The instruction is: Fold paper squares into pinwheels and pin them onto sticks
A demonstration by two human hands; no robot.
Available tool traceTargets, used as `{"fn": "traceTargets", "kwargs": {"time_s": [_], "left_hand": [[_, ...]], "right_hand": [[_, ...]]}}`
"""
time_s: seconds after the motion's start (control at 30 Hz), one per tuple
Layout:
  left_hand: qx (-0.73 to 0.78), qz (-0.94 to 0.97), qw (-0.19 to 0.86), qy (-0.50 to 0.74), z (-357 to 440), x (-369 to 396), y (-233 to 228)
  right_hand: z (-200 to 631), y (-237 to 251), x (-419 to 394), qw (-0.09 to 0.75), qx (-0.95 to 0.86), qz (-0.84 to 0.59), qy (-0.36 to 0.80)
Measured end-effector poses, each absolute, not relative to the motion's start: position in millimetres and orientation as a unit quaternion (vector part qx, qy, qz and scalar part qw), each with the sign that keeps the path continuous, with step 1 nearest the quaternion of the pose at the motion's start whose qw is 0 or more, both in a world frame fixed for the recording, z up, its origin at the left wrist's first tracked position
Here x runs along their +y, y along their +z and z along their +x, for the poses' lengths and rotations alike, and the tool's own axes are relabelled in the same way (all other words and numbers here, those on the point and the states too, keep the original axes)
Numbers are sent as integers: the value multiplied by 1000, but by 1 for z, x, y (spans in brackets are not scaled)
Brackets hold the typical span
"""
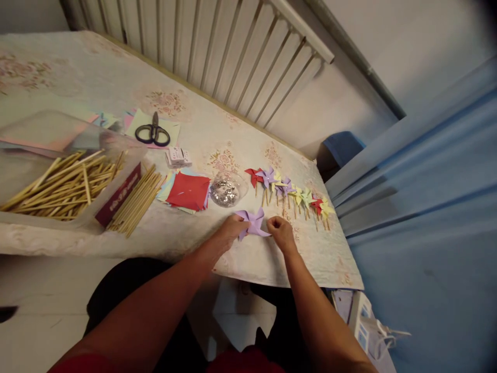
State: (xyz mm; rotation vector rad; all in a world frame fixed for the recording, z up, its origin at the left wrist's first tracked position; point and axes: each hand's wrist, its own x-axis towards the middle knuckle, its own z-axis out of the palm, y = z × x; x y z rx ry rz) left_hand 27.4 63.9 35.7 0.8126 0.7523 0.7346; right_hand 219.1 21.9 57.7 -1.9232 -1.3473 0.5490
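Observation:
A purple paper pinwheel (254,223) with curled blades is pinched at its left side by my left hand (232,228). My right hand (281,234) is closed in a pinch beside the pinwheel's right blade tip; what the fingers hold, if anything, is too small to make out. Just beyond the pinwheel stands a clear round dish (225,190) of small shiny metal pieces. A stack of cut paper squares (189,190), red on top, lies to the left of the dish. Finished pinwheels on sticks (285,187) in several colours lie in a row to the right.
On the left, a plastic bin (83,223) holds many wooden sticks, with a bundle of sticks (135,202) beside it. Scissors (154,133) rest on coloured paper, near a small white box (177,157). A railing (217,52) borders the table's back; a blue curtain (423,207) hangs right.

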Motion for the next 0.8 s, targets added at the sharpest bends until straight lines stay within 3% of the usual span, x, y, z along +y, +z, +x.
{"fn": "traceTargets", "kwargs": {"time_s": [0.37, 0.63, 0.8], "left_hand": [[341, 370, 789, 354, 32, 69, 26], [331, 357, 797, 357, 31, 68, 28], [325, 349, 799, 365, 31, 69, 27]], "right_hand": [[213, 26, -10, 220, -589, -757, 179], [217, 14, -10, 236, -587, -758, 160], [209, 18, -13, 198, -606, -765, 97]]}}
